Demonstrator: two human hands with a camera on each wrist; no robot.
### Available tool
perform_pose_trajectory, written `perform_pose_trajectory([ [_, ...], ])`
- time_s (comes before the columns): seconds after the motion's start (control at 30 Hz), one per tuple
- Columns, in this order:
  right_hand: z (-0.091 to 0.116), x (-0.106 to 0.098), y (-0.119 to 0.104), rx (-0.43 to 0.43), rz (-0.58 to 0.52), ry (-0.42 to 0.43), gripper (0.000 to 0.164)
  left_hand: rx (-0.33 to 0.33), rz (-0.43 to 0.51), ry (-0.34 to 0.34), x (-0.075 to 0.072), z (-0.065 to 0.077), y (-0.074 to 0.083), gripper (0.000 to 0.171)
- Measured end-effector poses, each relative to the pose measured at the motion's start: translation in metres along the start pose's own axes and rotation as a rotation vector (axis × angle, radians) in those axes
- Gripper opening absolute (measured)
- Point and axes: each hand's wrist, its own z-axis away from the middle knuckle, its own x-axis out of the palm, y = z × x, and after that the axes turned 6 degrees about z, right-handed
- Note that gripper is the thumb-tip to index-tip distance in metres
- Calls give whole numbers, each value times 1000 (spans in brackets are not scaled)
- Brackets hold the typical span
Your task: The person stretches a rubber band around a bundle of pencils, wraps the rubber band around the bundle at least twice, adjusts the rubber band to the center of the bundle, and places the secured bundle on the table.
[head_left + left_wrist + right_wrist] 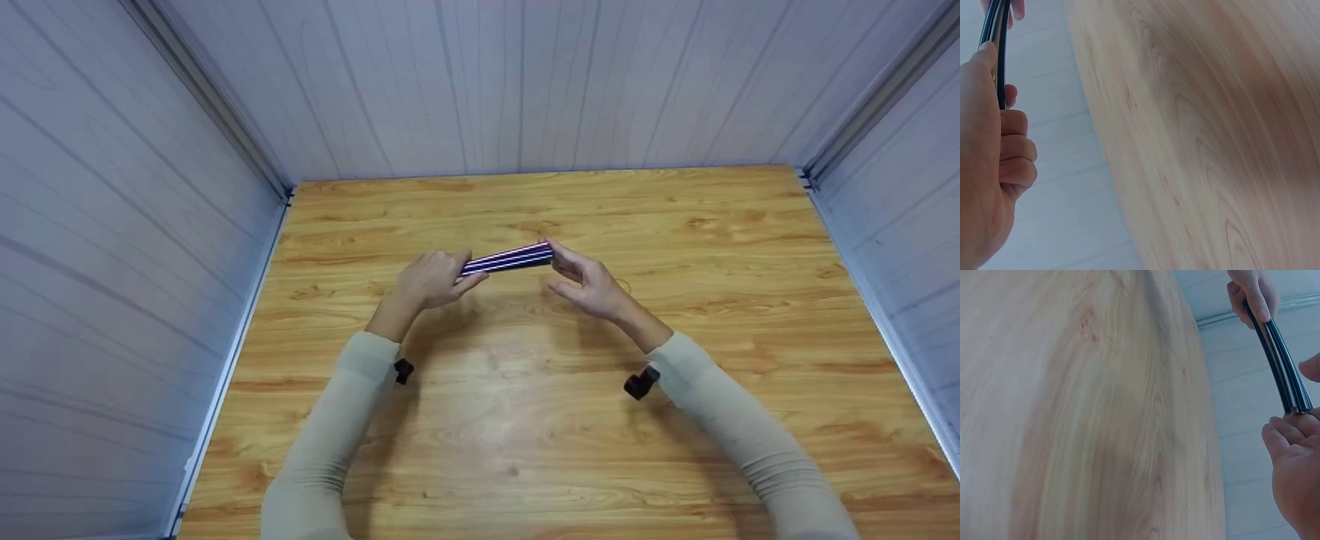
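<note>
Above the table point(510, 420), nearer its far edge than its near one, in the head view: bundle of slim rods point(510, 259), angled toward the far edge at the right end, glossy, dark, purple-sheened. Gripped at one end by the left hand point(433, 279); touched at the other by the fingers of the right hand point(592, 289), thumb apart, not clasping. Liable to fan out or drop with any slackening on the left or an uneven push on the right. Just beside the right hand, a thin yellowish loop point(625, 286), perhaps elastic. In the left wrist view: narrow, smooth lengths packed side by side under the thumb, one brownish strip among dark ones. In the right wrist view: ends against fingertips, slick-looking, probably prone to slipping lengthwise, material impossible to tell
</note>
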Motion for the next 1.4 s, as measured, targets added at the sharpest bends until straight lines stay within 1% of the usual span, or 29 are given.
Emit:
perform_pose_trajectory([
  [0.1,3,-11,2,15,45,-2,69,7,-4,20,-1,0,-2,50],
  [0.2,6,-24,5,46,76,13,62,-3,-19,31,-1,0,-5,50],
  [0.33,8,-40,11,85,111,37,56,-26,-28,18,-2,2,-7,51],
  [0.43,8,-52,13,84,178,23,55,-27,-22,10,-2,2,-6,52],
  [0.5,7,-60,12,79,263,-4,56,-22,-17,12,-3,1,-5,53],
  [0.7,5,-83,9,75,639,-131,62,-23,19,15,-2,1,-6,49],
  [0.73,6,-86,9,70,687,-150,61,-26,26,15,-2,1,-6,49],
  [0.8,7,-89,9,65,747,-182,60,-30,31,14,-2,1,-7,49],
  [0.93,12,-92,15,56,779,-218,54,-26,27,17,-1,1,-7,51],
  [1.13,21,-94,31,101,758,-242,52,-24,22,20,0,2,-7,51],
  [1.4,31,-93,55,176,755,-243,39,-17,27,27,2,2,-7,50],
])
